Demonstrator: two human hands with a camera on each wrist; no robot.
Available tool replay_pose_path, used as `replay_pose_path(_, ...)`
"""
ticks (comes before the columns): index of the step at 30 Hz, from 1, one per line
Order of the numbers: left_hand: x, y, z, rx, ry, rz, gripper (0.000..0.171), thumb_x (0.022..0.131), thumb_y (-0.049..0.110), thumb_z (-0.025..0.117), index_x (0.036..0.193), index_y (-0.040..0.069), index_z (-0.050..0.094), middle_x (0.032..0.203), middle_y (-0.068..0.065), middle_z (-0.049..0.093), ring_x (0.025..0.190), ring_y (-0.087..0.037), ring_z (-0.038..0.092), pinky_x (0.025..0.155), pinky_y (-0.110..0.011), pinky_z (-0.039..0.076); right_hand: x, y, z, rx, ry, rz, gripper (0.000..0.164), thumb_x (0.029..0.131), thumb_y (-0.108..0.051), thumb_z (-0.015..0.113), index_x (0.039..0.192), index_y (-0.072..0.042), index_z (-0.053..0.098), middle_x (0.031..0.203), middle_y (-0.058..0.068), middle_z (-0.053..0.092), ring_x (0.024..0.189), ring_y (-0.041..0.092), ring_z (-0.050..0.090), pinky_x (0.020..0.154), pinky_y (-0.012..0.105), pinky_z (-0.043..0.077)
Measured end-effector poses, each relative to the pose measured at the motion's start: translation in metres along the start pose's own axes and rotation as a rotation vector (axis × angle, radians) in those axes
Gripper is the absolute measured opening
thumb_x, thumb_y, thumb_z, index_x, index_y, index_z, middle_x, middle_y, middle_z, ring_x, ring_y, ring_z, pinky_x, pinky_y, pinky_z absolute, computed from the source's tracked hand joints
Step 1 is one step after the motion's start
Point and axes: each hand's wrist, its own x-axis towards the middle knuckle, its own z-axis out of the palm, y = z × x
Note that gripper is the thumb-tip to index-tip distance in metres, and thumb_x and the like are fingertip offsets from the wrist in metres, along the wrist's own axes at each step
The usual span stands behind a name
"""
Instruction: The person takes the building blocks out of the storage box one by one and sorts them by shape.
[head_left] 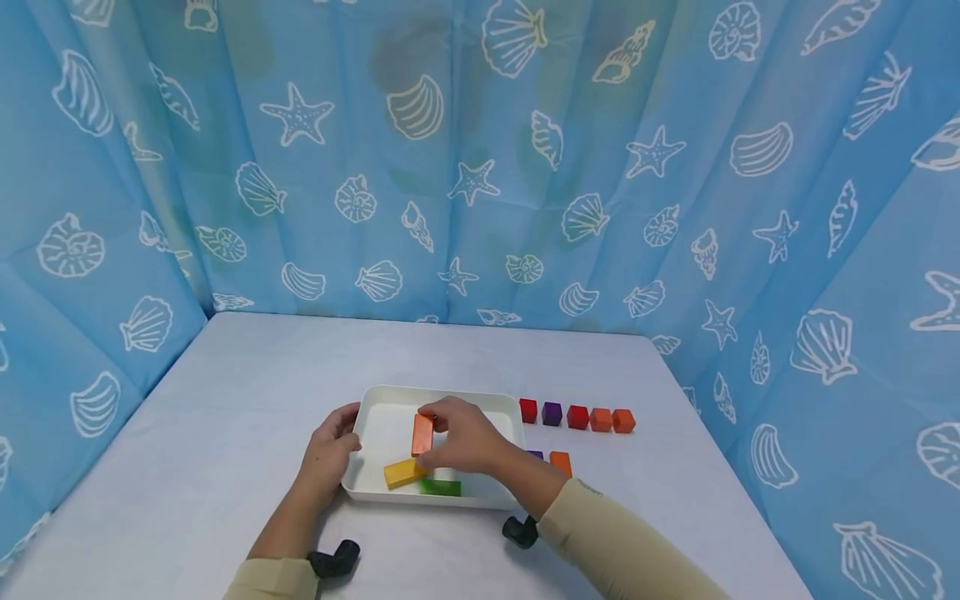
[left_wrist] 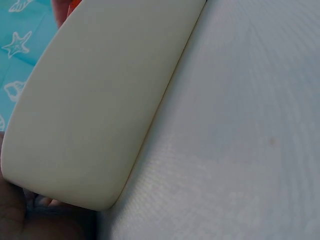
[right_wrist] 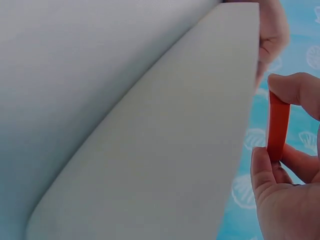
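My left hand [head_left: 330,454] grips the left side of a white rectangular tray [head_left: 480,503], with the thumb at the rim. The tray's outer wall [left_wrist: 95,100] fills much of the left wrist view. Over the tray, my right hand [head_left: 468,437] pinches an orange rectangular block [head_left: 423,435] between thumb and fingers. The right wrist view shows this block [right_wrist: 278,127] held by its two ends. A yellow block [head_left: 403,473] and a green block [head_left: 441,487] lie in the tray below the right hand. The hand and forearm hide part of the tray's right half.
Right of the tray, small cubes stand in a row: a red cube [head_left: 528,411], a purple cube [head_left: 552,414], another red and two orange. Nearer lie an orange block [head_left: 560,463] and a partly hidden purple one [head_left: 536,454]. A blue shell-print curtain [head_left: 465,233] surrounds the white table [head_left: 247,392].
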Motion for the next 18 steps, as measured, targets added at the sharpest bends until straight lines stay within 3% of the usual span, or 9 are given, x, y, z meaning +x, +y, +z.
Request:
replay_pose_path(9, -0.002, 0.001, 0.002, -0.011, -0.006, -0.015, 0.067, 0.094, -0.003, 0.046, 0.160, 0.000, 0.039, 0.167, -0.022, 0.036, 0.157, -0.040, 0.029, 0.125, -0.056, 0.026, -0.041, 0.036, -0.029, 0.035, 0.082, -0.001, 0.073, 0.079, -0.025, 0.093, 0.145, -0.013, 0.065, 0.130, -0.005, 0.064, 0.119, 0.025, 0.065, 0.091, 0.043, 0.062)
replay_pose_path(18, -0.003, 0.003, 0.000, -0.013, -0.013, -0.010, 0.068, 0.094, -0.003, 0.044, 0.161, 0.001, 0.039, 0.166, -0.021, 0.037, 0.157, -0.039, 0.030, 0.125, -0.055, 0.025, -0.088, 0.084, -0.055, 0.105, 0.244, 0.192, 0.075, 0.072, -0.013, 0.095, 0.142, -0.015, 0.067, 0.136, 0.005, 0.064, 0.120, 0.032, 0.066, 0.084, 0.045, 0.065)
